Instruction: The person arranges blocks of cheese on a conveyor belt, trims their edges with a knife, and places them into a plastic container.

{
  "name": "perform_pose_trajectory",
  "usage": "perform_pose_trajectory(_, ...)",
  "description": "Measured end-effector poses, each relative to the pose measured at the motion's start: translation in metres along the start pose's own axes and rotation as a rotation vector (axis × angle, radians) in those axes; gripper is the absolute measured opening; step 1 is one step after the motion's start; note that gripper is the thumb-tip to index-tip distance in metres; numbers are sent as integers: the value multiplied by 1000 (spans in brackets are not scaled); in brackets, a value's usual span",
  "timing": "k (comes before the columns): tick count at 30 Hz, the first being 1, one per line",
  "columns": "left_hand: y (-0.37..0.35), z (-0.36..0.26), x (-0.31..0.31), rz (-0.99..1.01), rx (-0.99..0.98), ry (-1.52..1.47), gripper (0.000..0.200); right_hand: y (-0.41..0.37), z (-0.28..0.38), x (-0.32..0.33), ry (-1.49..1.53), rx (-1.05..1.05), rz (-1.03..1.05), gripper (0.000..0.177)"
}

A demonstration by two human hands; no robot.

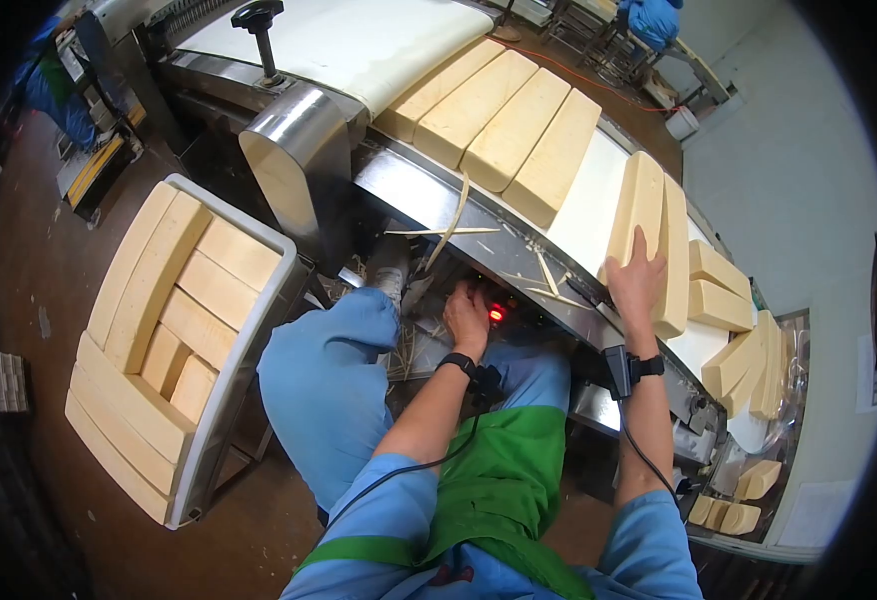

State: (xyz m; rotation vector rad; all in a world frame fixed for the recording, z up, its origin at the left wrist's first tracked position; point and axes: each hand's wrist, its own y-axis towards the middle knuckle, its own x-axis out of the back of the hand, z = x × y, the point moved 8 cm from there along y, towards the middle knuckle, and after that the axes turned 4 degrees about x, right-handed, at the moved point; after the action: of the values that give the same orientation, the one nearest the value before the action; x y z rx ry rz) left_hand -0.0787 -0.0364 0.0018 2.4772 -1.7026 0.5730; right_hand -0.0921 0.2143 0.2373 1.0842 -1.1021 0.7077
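Note:
My right hand (639, 282) lies over a long pale-yellow block (635, 205) on the conveyor, the thumb at its left edge and the index finger stretched along its top. A second long block (672, 260) lies against it on the right. Under the conveyor's metal edge, my left hand (467, 318) has its fingers curled beside a glowing red light (497, 314); what they hold, if anything, is hidden. Several similar blocks (519, 120) lie side by side farther up the white belt (587, 190).
A grey-rimmed bin (284, 262) full of blocks stands left of my knees. Thin pale strips (449, 225) hang over the metal edge (429, 195). More blocks (719, 285) lie at the belt's right end. A black knob (259, 15) rises from the machine. People in blue are in the background.

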Motion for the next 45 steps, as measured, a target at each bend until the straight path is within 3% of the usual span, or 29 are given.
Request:
perform_pose_trajectory(17,-4,-8,4,-21,-79,-13,19,-1,17,5,39,31,-30,75)
perform_pose_trajectory(20,-12,-6,16,8,22,-65,18,9,0,-1,181,43,-14,76)
perform_pose_trajectory(21,-15,-17,32,-98,-31,-126,16,17,-9,-3,213,86,-39,69)
perform_pose_trajectory(24,-36,-80,86,-328,-326,-208,13,24,-28,-15,1476,-305,140,63)
perform_pose_trajectory(25,-47,-114,103,-320,-470,-215,12,22,-35,-32,1872,-596,142,62)
perform_pose_trajectory(28,-69,-199,127,-290,-937,-225,17,42,-39,-73,1619,-321,129,63)
perform_pose_trajectory(30,-46,-261,115,-78,-1035,-34,31,42,-2,-61,1466,-239,13,62)
perform_pose_trajectory(32,-15,-290,84,138,-1119,311,66,43,52,-45,1100,84,31,70)
perform_pose_trajectory(35,24,-280,40,364,-1158,721,89,63,76,-64,1010,48,3,79)
perform_pose_trajectory(37,35,-272,22,430,-1220,811,86,72,72,-70,939,-14,-31,75)
perform_pose_trajectory(40,42,-269,6,465,-1247,869,78,71,51,-44,835,172,291,73)
perform_pose_trajectory(41,44,-269,4,448,-1265,869,77,63,34,-10,397,249,35,73)
perform_pose_trajectory(42,46,-269,1,431,-1279,864,76,45,9,25,220,200,-161,73)
perform_pose_trajectory(44,46,-271,-1,440,-1275,864,72,13,-38,40,-18,-96,-139,73)
perform_pose_trajectory(45,45,-271,0,443,-1273,870,72,7,-51,37,26,-185,-20,73)
